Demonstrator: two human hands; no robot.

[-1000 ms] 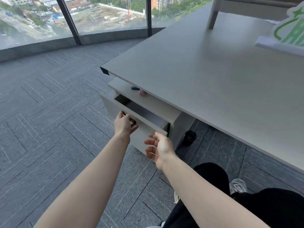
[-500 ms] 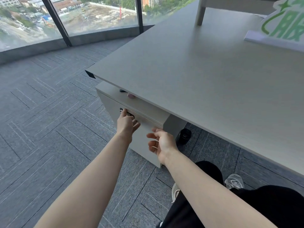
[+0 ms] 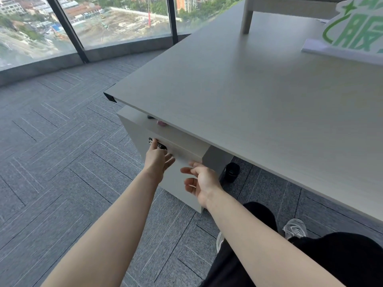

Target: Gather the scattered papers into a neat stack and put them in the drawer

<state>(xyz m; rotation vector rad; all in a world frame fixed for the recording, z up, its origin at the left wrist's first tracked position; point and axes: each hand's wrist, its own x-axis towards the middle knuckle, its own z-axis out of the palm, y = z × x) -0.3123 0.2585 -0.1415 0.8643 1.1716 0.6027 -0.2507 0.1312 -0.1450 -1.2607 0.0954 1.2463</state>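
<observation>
Pale grey cabinet drawer (image 3: 178, 162) now pushed flush shut under the table's (image 3: 248, 100) near-left corner; left hand (image 3: 158, 160) fingers straight against its front, right hand (image 3: 202, 183) relaxed, empty.

Premises: an office on a high floor. Evidence: a broad grey laminate bench (image 3: 259, 100) with a matching pedestal drawer unit (image 3: 165, 150) beneath it, lock fitted to the front. Grey carpet tiles (image 3: 62, 152) laid in a herringbone pattern. Floor-level glazing (image 3: 116, 19) with dark mullions overlooks rooftops and a construction site far below. A green-lettered sign (image 3: 356, 30) stands on the bench.
</observation>
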